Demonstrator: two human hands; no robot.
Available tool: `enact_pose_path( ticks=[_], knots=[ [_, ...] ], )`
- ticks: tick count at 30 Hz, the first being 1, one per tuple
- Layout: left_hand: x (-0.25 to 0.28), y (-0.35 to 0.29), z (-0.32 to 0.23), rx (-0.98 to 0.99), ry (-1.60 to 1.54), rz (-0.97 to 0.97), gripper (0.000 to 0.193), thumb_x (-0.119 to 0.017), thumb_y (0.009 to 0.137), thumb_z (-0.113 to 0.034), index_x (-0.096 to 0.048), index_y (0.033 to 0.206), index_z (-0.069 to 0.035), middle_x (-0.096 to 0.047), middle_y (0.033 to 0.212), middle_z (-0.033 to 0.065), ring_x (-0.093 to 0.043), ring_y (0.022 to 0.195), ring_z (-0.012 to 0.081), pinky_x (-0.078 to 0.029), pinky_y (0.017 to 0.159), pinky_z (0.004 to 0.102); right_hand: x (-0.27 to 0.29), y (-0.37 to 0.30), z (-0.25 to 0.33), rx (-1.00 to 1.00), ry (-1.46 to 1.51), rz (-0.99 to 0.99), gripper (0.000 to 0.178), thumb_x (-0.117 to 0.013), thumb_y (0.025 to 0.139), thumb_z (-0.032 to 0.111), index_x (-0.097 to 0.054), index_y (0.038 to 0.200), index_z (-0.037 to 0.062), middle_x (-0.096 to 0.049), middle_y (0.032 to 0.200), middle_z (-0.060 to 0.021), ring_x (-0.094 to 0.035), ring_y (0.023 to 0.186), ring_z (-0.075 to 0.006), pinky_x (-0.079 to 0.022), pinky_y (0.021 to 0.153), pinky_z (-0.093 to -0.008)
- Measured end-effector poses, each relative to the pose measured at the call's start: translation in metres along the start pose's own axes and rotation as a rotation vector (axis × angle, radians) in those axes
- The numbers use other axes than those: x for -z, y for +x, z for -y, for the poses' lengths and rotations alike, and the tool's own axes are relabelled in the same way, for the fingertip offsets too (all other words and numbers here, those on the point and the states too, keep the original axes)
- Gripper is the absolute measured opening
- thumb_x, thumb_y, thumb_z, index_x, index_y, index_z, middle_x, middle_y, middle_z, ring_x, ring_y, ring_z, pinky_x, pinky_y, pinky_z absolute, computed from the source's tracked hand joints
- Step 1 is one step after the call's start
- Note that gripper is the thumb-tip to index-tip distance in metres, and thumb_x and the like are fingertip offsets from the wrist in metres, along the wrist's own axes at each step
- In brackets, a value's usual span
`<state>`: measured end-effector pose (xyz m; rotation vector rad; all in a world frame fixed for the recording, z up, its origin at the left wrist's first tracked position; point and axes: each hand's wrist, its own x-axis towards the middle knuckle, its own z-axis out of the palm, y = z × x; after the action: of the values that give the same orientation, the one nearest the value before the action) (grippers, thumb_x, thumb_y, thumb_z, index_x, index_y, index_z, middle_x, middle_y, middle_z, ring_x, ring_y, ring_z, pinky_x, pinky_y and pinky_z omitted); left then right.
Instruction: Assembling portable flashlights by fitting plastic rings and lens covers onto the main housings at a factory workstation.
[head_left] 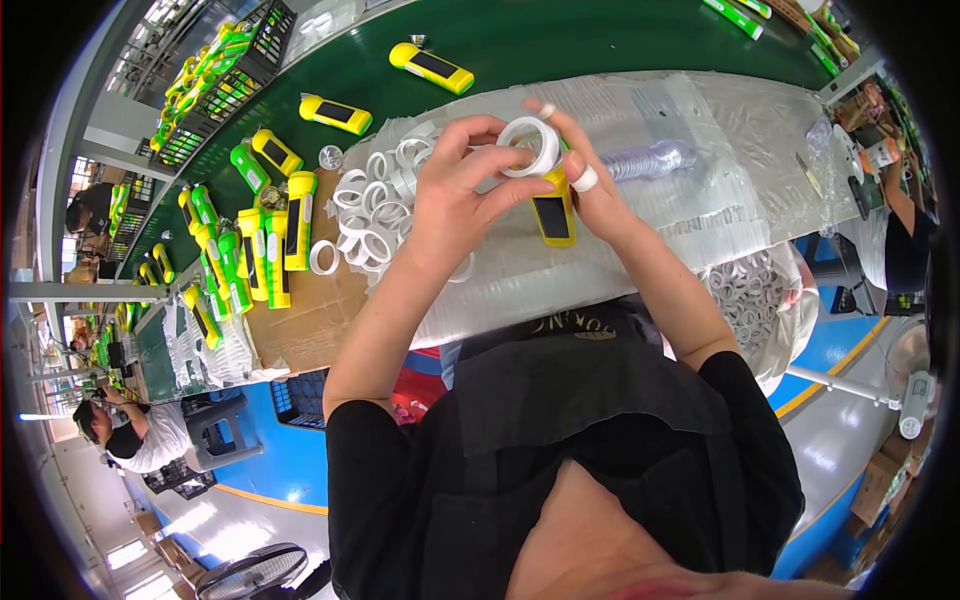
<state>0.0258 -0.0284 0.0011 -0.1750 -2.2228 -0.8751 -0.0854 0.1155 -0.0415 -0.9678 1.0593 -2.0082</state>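
Note:
My left hand (458,190) pinches a white plastic ring (530,147) between thumb and fingers. Just below the ring, a yellow flashlight (553,215) with a dark panel points toward me, its head end partly hidden by my fingers. My right hand (600,205) is closed around its side, with white covers on two fingertips. Whether the ring is seated on the flashlight or only held against it, I cannot tell. A heap of loose white rings (375,215) lies left of my left hand. Beyond my right hand is a row of clear round pieces (655,160).
Yellow and green flashlights (255,245) lie in a group at left, others on the green belt (560,40). A black crate (245,75) of flashlights stands far left. A sack of white rings (745,305) sits below the table's right edge. Other people work at both sides.

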Motion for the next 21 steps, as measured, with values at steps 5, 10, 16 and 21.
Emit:
enact_pose_path(
  ticks=[5, 10, 16, 21],
  knots=[
    [-0.003, 0.007, 0.005, -0.027, -0.008, 0.057, 0.035, -0.085, 0.067, -0.022, -0.070, 0.096, -0.009, -0.058, 0.106, 0.0088, -0.063, 0.087, 0.0243, -0.054, 0.071, 0.0342, 0.025, 0.010, 0.019, 0.252, -0.428, 0.113, 0.050, -0.073, 0.085, 0.014, -0.054, 0.131, 0.0075, -0.060, 0.125, -0.0065, -0.057, 0.114, -0.0185, -0.047, 0.098, -0.0327],
    [-0.006, 0.018, -0.004, -0.029, -0.007, 0.124, 0.044, -0.086, 0.066, -0.025, -0.063, 0.101, -0.010, -0.061, 0.106, 0.0113, -0.063, 0.089, 0.0310, -0.053, 0.072, 0.0381, 0.041, 0.026, 0.079, 0.331, -1.011, 0.266, 0.036, -0.080, 0.076, 0.014, -0.061, 0.105, 0.0047, -0.067, 0.112, -0.0099, -0.065, 0.101, -0.0227, -0.050, 0.089, -0.0339],
    [-0.031, 0.016, -0.005, 0.100, -0.181, 0.201, 0.041, -0.084, 0.071, -0.020, -0.061, 0.103, -0.012, -0.066, 0.108, 0.0059, -0.066, 0.097, 0.0258, -0.053, 0.080, 0.0353, 0.025, 0.049, 0.133, 0.122, -1.261, 0.703, 0.036, -0.073, 0.073, 0.022, -0.058, 0.100, 0.0024, -0.052, 0.090, -0.0107, -0.053, 0.081, -0.0263, -0.045, 0.072, -0.0381],
    [-0.045, 0.011, -0.008, 0.059, -0.293, 0.070, 0.043, -0.086, 0.065, -0.019, -0.056, 0.095, -0.010, -0.068, 0.093, 0.0090, -0.066, 0.082, 0.0301, -0.053, 0.068, 0.0382, 0.007, 0.049, 0.139, -0.122, -1.283, 0.668, 0.032, -0.075, 0.064, 0.013, -0.057, 0.087, 0.0015, -0.047, 0.081, -0.0080, -0.053, 0.070, -0.0206, -0.045, 0.061, -0.0300]
  ],
)
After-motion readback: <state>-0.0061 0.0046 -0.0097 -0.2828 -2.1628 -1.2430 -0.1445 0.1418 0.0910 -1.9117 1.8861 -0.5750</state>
